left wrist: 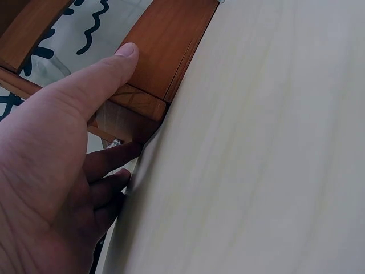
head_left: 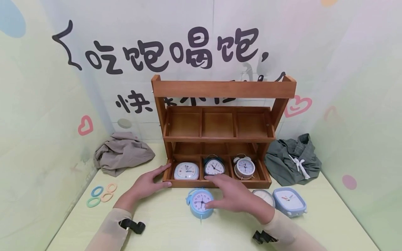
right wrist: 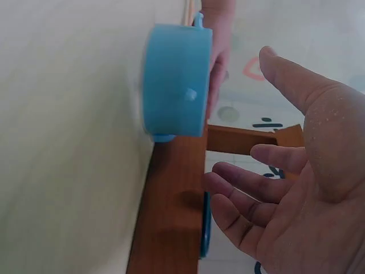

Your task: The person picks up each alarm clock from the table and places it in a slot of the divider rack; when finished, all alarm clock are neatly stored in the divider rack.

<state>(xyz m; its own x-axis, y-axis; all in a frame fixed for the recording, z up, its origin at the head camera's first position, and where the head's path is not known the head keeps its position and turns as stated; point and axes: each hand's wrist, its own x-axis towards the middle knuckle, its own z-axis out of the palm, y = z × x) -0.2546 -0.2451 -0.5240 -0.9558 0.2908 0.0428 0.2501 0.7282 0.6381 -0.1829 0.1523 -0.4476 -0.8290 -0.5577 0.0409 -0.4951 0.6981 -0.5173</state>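
Steadying the wooden shelf (head_left: pixel 220 139) at its lower corner with the left hand (head_left: pixel 147 184), fingers straight. Hovering the relaxed, empty right hand (head_left: pixel 233 197) just over the round blue clock (head_left: pixel 200 203) lying on the table (head_left: pixel 163 223). Best gripping its rim squarely, keeping the shelf braced.

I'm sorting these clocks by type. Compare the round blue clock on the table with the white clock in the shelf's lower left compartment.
The round blue clock lies face up on the table; the white clock stands inside the wooden shelf. The blue clock is circular, the white clock a rounded square. Both have white analog faces.
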